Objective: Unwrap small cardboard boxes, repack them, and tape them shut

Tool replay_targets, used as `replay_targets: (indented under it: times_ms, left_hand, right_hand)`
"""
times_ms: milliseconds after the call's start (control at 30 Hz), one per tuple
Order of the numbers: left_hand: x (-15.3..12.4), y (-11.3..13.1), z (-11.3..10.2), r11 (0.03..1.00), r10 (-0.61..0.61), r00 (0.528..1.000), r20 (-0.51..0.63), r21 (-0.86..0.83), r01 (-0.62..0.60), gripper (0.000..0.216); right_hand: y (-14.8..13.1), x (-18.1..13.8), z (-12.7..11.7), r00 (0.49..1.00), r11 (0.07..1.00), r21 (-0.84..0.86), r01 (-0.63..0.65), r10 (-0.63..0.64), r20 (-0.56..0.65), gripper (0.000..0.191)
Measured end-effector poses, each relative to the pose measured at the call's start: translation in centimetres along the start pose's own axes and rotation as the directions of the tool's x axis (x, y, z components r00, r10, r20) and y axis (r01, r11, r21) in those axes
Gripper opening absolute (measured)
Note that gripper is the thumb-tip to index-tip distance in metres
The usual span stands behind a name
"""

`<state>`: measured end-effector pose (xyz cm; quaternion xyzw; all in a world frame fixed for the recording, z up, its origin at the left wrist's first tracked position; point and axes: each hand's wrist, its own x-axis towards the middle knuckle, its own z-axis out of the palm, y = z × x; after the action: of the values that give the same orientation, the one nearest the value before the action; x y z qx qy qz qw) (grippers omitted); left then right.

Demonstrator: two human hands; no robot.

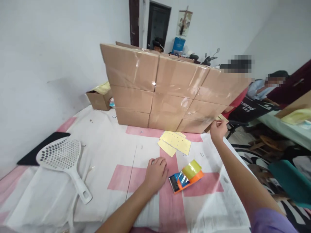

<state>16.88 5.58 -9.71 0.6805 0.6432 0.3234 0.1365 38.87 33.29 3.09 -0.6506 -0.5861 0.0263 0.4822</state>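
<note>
Apparently right hand (218, 130), two o'clock from left hand (156, 172), pinches yellow paper slip (224, 118); left curled on tablecloth (104, 142), grip hidden. Slip likely light, flimsy; hold by edge.

The skimmer (66, 160) lies left of the packet (186, 177), with paper slips (178, 142) before the cardboard partition (167, 97).

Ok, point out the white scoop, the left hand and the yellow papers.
White scoop (65, 161), head view: bowl near handle.
Left hand (156, 174), head view: back of the hand.
Yellow papers (177, 142), head view: top sheet's middle.
</note>
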Motion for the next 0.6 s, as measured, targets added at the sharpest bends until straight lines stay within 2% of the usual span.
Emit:
replay_targets:
  times_ms: [67,133,167,200,267,300,367,400,467,533,600]
  left_hand:
    - [-0.3,0.3,-1.0,0.992,-0.028,0.998,-0.049,-0.122,0.022,0.014]
    - [-1.1,0.0,-2.9,0.965,-0.069,0.989,-0.132,-0.262,0.032,0.011]
    - [-1.7,-0.4,-4.3,0.943,-0.098,0.979,-0.181,-0.332,0.033,0.011]
    - [-2.4,-1.1,-6.1,0.917,-0.134,0.964,-0.231,-0.398,0.032,0.013]
    - [-3.8,-3.6,-10.6,0.870,-0.203,0.921,-0.333,-0.494,0.013,0.017]
    - [-4.4,-5.3,-13.1,0.856,-0.231,0.894,-0.383,-0.518,0.000,0.018]
    - [-4.6,-9.6,-18.6,0.858,-0.278,0.834,-0.476,-0.513,-0.007,0.017]
    - [-4.1,-12.1,-21.4,0.863,-0.316,0.801,-0.508,-0.505,0.020,0.016]
    - [-2.1,-17.6,-26.4,0.857,-0.426,0.695,-0.579,-0.504,0.106,0.021]
    - [1.3,-23.2,-30.6,0.848,-0.513,0.577,-0.635,-0.478,0.228,0.029]
    - [5.0,-28.4,-33.7,0.845,-0.534,0.519,-0.668,-0.442,0.300,0.035]
  right_hand:
    - [-4.2,-3.8,0.9,0.988,0.984,0.109,0.141,-0.147,0.046,0.018]
    - [-8.8,-8.8,2.2,0.934,0.931,0.241,0.275,-0.318,0.161,0.016]
    - [-11.1,-11.5,3.1,0.862,0.875,0.344,0.340,-0.436,0.259,0.019]
    - [-13.4,-14.2,4.1,0.760,0.813,0.444,0.378,-0.546,0.353,0.021]
    - [-17.7,-19.1,6.6,0.603,0.725,0.570,0.388,-0.667,0.438,0.021]
    - [-19.7,-21.3,8.1,0.539,0.689,0.621,0.372,-0.706,0.460,0.019]
    - [-23.6,-24.8,11.9,0.464,0.646,0.697,0.312,-0.743,0.482,0.017]
    - [-25.5,-26.3,14.0,0.451,0.638,0.721,0.270,-0.745,0.491,0.017]
    - [-29.2,-28.6,18.7,0.462,0.646,0.743,0.176,-0.721,0.517,0.023]
    - [-32.7,-30.2,23.6,0.505,0.669,0.738,0.087,-0.668,0.547,0.034]
    - [-36.0,-31.1,28.4,0.554,0.693,0.721,0.013,-0.605,0.572,0.049]
